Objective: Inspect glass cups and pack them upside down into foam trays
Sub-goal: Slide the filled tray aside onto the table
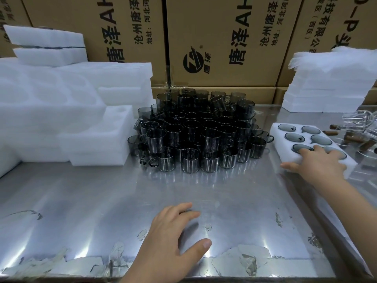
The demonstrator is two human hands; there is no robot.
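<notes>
A heap of smoky grey glass cups with handles stands stacked at the middle back of the steel table. To the right lies a white foam tray whose holes hold grey cups bottom up. My right hand rests flat on the near end of this tray, fingers spread over the cups, thumb along the tray's near left edge. My left hand is over the bare table at the bottom centre, fingers loosely bent, holding nothing.
Stacks of empty white foam trays fill the left side. Foam sheets are piled at the back right. Clear glassware and brown corks lie at the far right. Printed cartons wall off the back.
</notes>
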